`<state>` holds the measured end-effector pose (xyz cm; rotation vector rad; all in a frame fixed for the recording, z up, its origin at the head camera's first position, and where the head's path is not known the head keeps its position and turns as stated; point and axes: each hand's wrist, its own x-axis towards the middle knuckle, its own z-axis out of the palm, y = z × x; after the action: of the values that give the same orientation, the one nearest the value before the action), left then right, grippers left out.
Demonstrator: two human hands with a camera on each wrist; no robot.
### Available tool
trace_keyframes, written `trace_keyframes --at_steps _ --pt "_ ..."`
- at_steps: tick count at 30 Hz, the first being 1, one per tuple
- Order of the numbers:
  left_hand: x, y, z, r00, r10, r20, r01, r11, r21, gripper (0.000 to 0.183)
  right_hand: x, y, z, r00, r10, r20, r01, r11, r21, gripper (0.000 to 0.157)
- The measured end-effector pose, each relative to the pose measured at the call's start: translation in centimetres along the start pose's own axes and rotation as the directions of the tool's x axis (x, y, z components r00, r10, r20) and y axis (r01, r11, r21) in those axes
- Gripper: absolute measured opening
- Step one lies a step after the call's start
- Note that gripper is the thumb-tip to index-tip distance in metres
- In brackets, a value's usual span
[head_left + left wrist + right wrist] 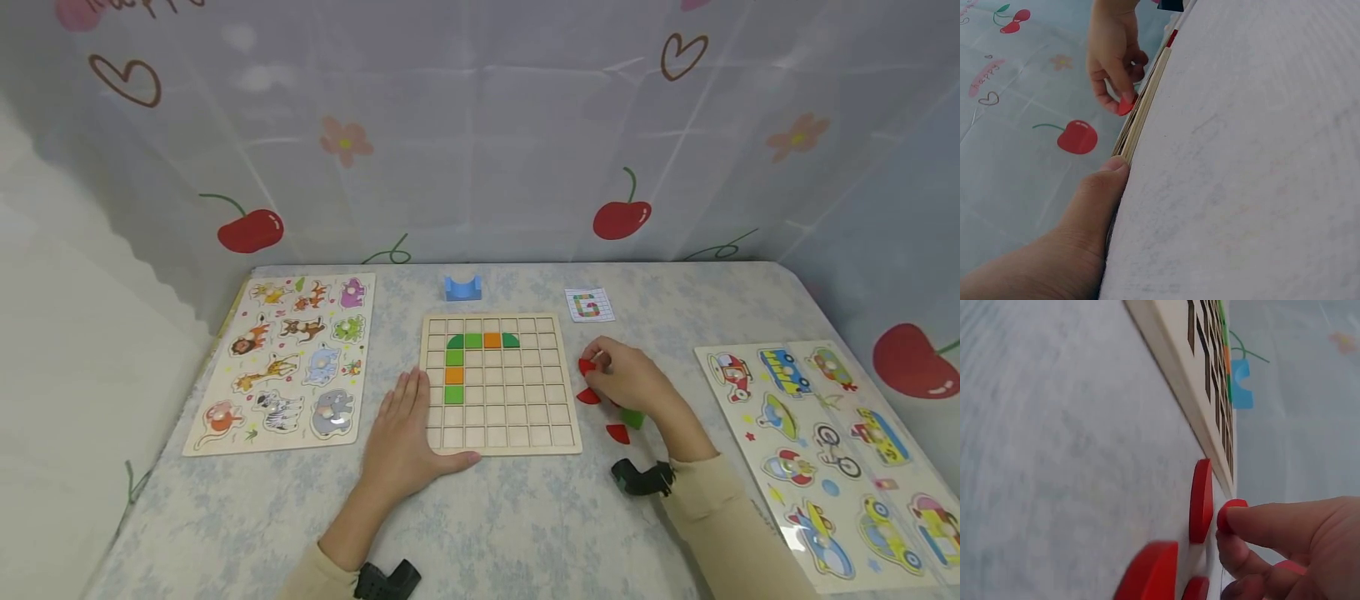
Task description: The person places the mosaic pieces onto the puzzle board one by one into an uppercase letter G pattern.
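Observation:
A wooden grid board (528, 398) lies mid-table. Green and orange squares and dark green quarter-round pieces form a row and a column on it. My left hand (401, 437) rests flat at the board's lower left corner, fingers along the left side and thumb (1107, 178) against the near edge. To the right of the board, my right hand (633, 379) pinches a red quarter-round piece (1234, 504) between thumb and fingertips. More red pieces (588, 397) lie around that hand, one nearer me (618, 433). A green piece (632, 418) is partly hidden under the hand.
An animal puzzle board (307, 417) lies at the left, and a vehicle puzzle board (810, 417) at the right. Behind the grid board stand a blue curved holder (462, 290) and a small pattern card (589, 306). A printed curtain (480, 167) hangs along the table's back edge.

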<state>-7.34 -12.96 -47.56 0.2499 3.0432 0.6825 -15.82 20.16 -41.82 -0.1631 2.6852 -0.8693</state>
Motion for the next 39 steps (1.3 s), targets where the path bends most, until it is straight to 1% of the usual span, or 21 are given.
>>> trace_keyframes --at_steps 4,8,13,17,22,26,33,39 --pt "0.0 0.0 0.0 1.0 0.002 0.001 -0.002 1.0 0.002 0.142 -0.1 -1.0 0.8 0.999 -0.024 -0.025 0.026 0.996 0.086 0.02" --pt "0.1 0.0 0.0 1.0 0.001 0.002 -0.001 1.0 0.006 0.142 -0.3 -3.1 2.3 0.996 -0.089 -0.018 0.09 0.983 0.159 0.018" --pt "0.0 0.0 -0.1 1.0 -0.006 0.007 0.006 1.0 0.008 0.141 -0.8 -6.5 5.0 0.983 -0.185 0.004 0.181 0.965 0.192 0.017" --pt "0.0 0.0 -0.1 1.0 -0.003 0.005 0.003 1.0 0.016 0.14 -1.0 -8.8 7.2 0.967 -0.252 0.046 0.239 0.951 0.198 0.014" --pt "0.0 0.0 0.0 1.0 0.008 -0.005 -0.007 1.0 0.022 0.14 -1.0 -10.6 9.6 0.941 -0.332 0.073 0.318 0.935 0.156 0.01" --pt "0.0 0.0 0.0 1.0 0.015 -0.008 -0.015 1.0 0.016 0.139 -0.8 -11.4 10.7 0.932 -0.352 0.082 0.341 0.932 0.119 0.009" --pt "-0.1 0.0 0.0 1.0 0.023 -0.019 -0.023 1.0 0.018 0.138 -0.8 -11.9 11.2 0.929 -0.368 0.039 0.368 0.93 0.011 0.01" --pt "-0.1 0.0 -0.1 1.0 0.023 -0.019 -0.022 1.0 0.02 0.138 -0.8 -11.8 11.2 0.924 -0.381 0.023 0.382 0.923 -0.038 0.01"
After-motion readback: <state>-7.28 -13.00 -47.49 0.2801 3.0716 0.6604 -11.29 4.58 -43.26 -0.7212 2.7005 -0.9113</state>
